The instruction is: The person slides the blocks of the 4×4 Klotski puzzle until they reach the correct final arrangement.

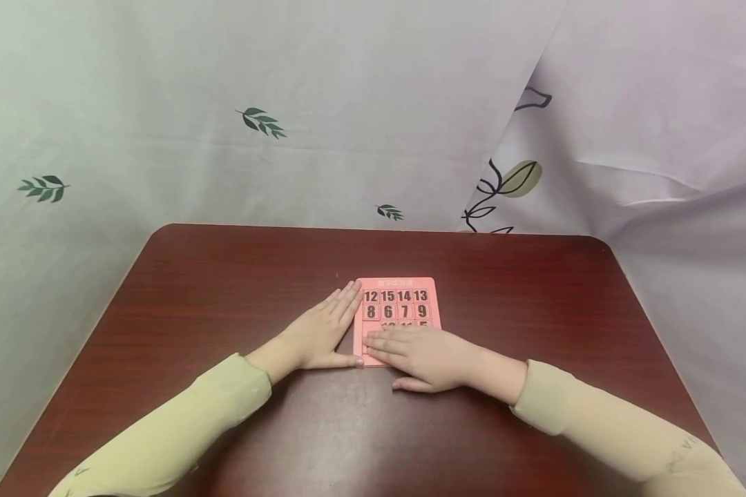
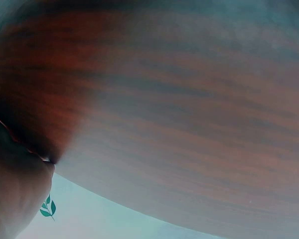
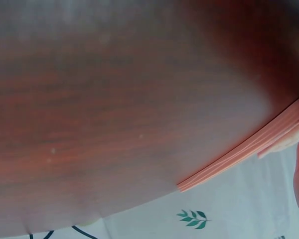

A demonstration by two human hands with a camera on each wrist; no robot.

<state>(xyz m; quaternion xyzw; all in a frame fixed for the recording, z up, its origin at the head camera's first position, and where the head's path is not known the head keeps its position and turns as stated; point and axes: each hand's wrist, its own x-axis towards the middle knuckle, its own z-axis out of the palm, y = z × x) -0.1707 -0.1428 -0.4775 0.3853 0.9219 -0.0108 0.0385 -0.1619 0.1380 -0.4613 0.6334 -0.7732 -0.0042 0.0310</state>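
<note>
In long pale-green fabric sleeves (image 1: 180,421); with right hand (image 1: 425,355) laid straight-fingered over lower rows of pink rectangular number puzzle (image 1: 396,304); with left hand (image 1: 323,333) straight-fingered, thumb apart, against its left edge; with puzzle on glossy red-brown table (image 1: 273,269).

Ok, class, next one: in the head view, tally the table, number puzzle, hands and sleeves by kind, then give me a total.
Table: 1
Number puzzle: 1
Left hand and right hand: 2
Left sleeve and right sleeve: 2
Total: 6
</note>
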